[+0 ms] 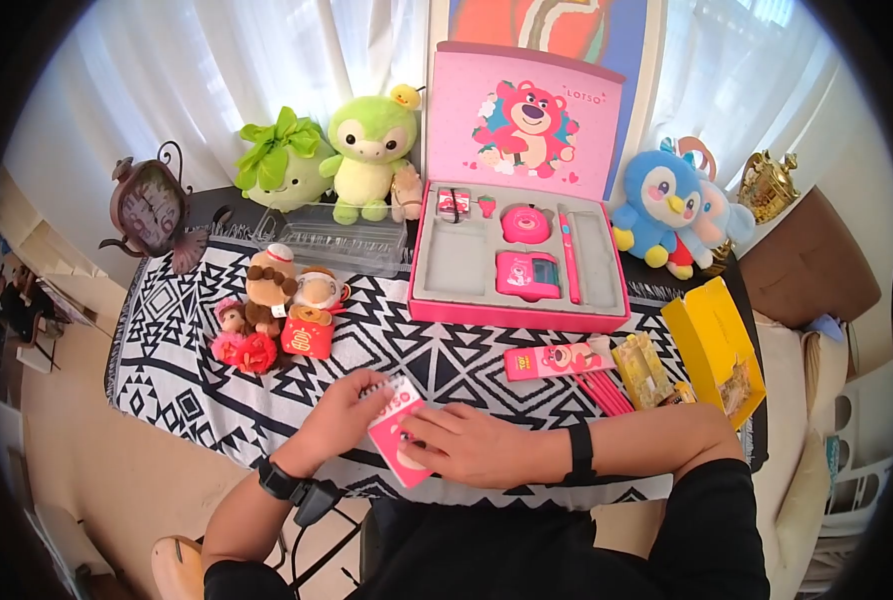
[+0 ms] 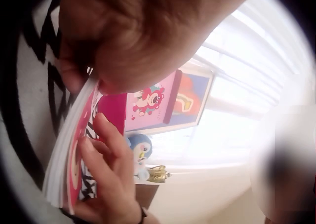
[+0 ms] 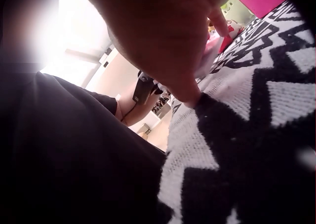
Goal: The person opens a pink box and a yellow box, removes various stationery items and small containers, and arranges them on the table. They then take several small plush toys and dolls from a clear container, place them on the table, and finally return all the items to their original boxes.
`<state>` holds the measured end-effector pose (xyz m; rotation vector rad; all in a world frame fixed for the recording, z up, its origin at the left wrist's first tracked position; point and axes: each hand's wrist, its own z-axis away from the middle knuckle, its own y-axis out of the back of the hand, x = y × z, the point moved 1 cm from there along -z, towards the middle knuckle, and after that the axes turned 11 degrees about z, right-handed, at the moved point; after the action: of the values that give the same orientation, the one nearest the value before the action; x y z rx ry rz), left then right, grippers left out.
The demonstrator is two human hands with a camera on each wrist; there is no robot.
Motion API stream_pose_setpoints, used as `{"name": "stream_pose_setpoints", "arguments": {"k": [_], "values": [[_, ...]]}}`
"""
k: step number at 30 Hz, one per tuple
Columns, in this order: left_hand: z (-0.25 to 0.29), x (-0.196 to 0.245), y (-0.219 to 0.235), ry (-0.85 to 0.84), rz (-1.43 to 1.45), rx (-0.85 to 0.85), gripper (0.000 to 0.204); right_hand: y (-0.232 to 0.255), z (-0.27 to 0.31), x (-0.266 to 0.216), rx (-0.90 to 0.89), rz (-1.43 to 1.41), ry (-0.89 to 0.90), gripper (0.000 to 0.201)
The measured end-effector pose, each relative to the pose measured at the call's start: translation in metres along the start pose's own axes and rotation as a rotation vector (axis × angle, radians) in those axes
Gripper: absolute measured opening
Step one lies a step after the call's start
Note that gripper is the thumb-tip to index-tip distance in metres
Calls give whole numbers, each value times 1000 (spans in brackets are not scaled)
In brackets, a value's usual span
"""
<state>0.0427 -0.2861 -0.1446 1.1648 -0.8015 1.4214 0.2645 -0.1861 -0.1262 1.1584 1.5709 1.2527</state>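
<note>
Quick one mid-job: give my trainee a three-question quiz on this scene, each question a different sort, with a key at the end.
1. Multiple choice. What does the person's left hand grip?
A) the metal clock
B) the pink-covered notepad
C) the yellow box

2. True or false. The pink gift box stands with its lid up, showing the compartments inside.

3. Fill in the missing word. In the head view, the blue penguin plush sits to the ____ of the gift box.

Key: 1. B. 2. True. 3. right.
</note>
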Motion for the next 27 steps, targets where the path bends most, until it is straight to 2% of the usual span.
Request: {"name": "stream_pose_setpoints", "arguments": {"k": [1,3,4,6,7,8,10,11,13,15,19,21,25,27], "values": [[-7,5,-2,49,83,-41,29,3,3,1,82,96,-7,50],[-22,21,-9,43,155,-63,31,13,7,8,281,209,-12,44],[-29,31,-13,39,226,-86,32,20,8,13,279,212,-12,44],[-41,63,-19,-37,361,3,37,36,9,28,364,352,-89,45],[-48,74,-21,-175,333,63,42,41,8,40,362,357,-136,45],[-63,69,-18,-315,195,136,45,46,6,55,361,366,-184,45],[-70,73,-20,-474,-128,227,46,49,2,85,253,443,-275,43],[-75,70,-24,-478,-130,216,46,47,-1,100,221,437,-303,40],[-81,61,-32,-719,-551,242,44,40,-6,126,193,431,-335,37],[-81,54,-37,-680,-538,202,44,28,-11,147,100,492,-315,25],[-78,48,-42,-657,-593,169,44,12,-18,172,-25,455,-314,26],[-75,48,-41,-616,-650,128,46,21,-21,171,-110,374,-417,28],[-79,42,-43,-691,-718,168,47,20,-18,175,-95,272,-412,36],[-78,43,-45,-677,-727,168,48,22,-18,174,-97,257,-427,36]]}}
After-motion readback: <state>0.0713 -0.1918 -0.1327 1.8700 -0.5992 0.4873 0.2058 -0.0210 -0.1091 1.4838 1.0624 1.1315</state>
